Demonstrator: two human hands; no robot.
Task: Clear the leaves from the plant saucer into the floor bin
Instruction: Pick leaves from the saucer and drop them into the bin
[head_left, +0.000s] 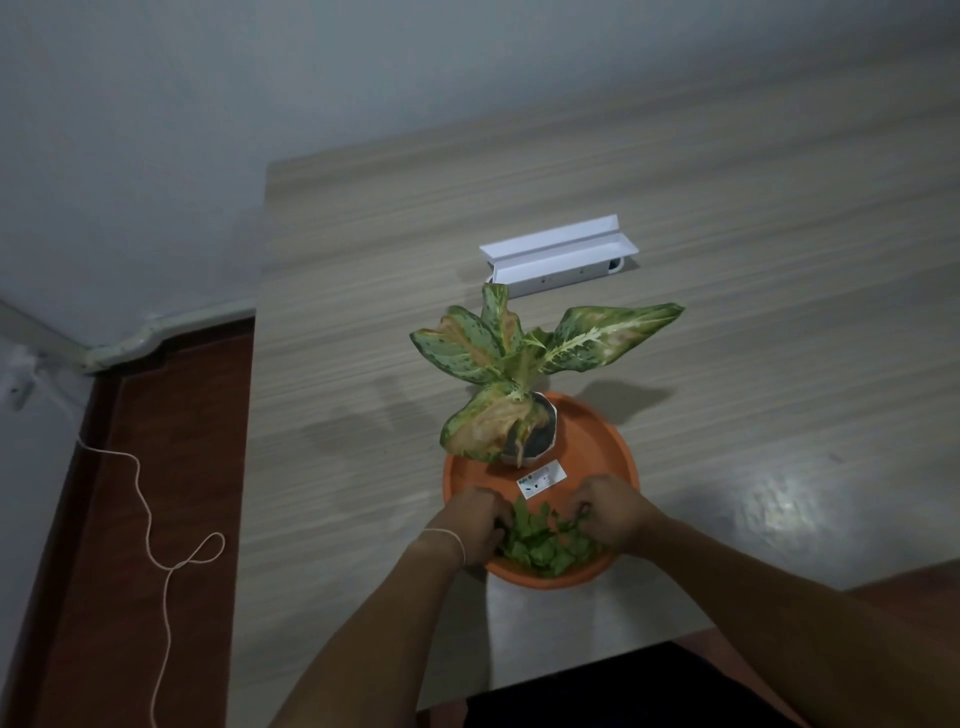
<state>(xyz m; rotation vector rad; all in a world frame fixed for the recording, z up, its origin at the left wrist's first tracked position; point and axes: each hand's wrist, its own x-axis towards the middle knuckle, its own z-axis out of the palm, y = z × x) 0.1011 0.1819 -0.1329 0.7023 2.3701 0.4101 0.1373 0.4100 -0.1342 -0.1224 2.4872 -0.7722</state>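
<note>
An orange round saucer (597, 447) sits on the wooden table near its front edge. A potted plant (524, 374) with mottled green and pink leaves stands in the saucer's far half. A pile of cut green leaves (540, 545) lies in the near half. My left hand (475, 522) curls into the pile from the left, fingers closed among the leaves. My right hand (610, 514) presses in from the right, fingers bent on the leaves. The floor bin is not in view.
A white open socket box (558, 254) is set in the table behind the plant. A white label (540, 479) lies in the saucer. To the left, red-brown floor (130, 519) carries a thin looped cord (171, 551) below the wall.
</note>
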